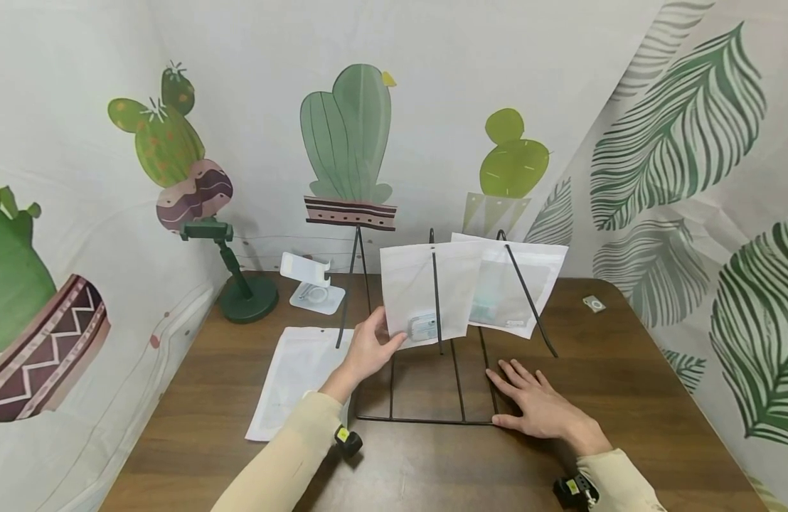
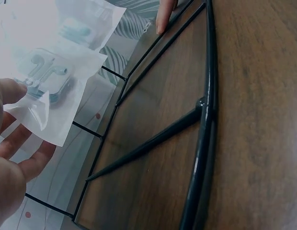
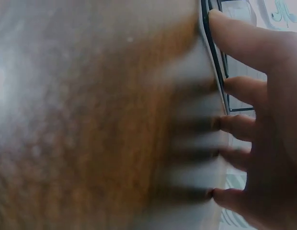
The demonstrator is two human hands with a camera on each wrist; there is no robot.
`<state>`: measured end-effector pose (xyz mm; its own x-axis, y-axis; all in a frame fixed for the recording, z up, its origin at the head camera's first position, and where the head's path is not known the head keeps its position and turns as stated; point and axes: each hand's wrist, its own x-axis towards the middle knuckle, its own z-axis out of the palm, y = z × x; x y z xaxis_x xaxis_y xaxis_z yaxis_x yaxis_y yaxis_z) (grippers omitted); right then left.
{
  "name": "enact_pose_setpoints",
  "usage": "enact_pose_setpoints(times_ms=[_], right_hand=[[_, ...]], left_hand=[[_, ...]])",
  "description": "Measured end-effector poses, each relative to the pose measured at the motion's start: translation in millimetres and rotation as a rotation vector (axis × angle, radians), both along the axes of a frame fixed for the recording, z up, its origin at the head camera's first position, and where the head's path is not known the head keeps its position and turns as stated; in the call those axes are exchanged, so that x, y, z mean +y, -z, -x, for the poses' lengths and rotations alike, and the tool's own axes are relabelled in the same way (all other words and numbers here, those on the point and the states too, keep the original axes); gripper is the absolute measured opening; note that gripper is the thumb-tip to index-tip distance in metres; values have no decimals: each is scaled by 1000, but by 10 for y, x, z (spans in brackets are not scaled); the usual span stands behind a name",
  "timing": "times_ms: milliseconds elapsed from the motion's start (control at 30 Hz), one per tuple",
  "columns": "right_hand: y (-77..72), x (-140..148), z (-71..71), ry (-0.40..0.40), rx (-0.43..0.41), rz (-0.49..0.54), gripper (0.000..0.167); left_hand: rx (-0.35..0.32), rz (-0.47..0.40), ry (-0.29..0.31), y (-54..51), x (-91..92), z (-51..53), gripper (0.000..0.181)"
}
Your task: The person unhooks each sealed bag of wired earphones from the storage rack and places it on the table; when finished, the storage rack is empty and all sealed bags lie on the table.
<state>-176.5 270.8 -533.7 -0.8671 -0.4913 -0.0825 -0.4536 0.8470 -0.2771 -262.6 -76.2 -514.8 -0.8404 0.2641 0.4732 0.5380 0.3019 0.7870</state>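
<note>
My left hand holds the lower left corner of a white zip pouch, thumb in front and fingers behind. The pouch hangs from the middle prong of a black wire display rack. Through its front, earphones in a clear case show in the left wrist view. A second white pouch hangs on the right prong, partly behind the first. My right hand rests with fingers spread on the table at the right side of the rack's base, its thumb touching the base's front corner.
Another white pouch lies flat on the wooden table at the left. Behind it stand a white phone stand and a green stand. A small silver gadget lies at the back right. A cactus-print cloth hangs behind.
</note>
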Motion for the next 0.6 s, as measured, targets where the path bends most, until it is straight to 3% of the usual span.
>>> enact_pose_setpoints(times_ms=[200,600], right_hand=[[-54,-9,-11,15,-55,-19,80],[-35,-14,-21,35,-58,-17,80]], left_hand=[[0,-27,-3,-21,7,-27,41],[-1,-75,-21,30,5,-34,32]])
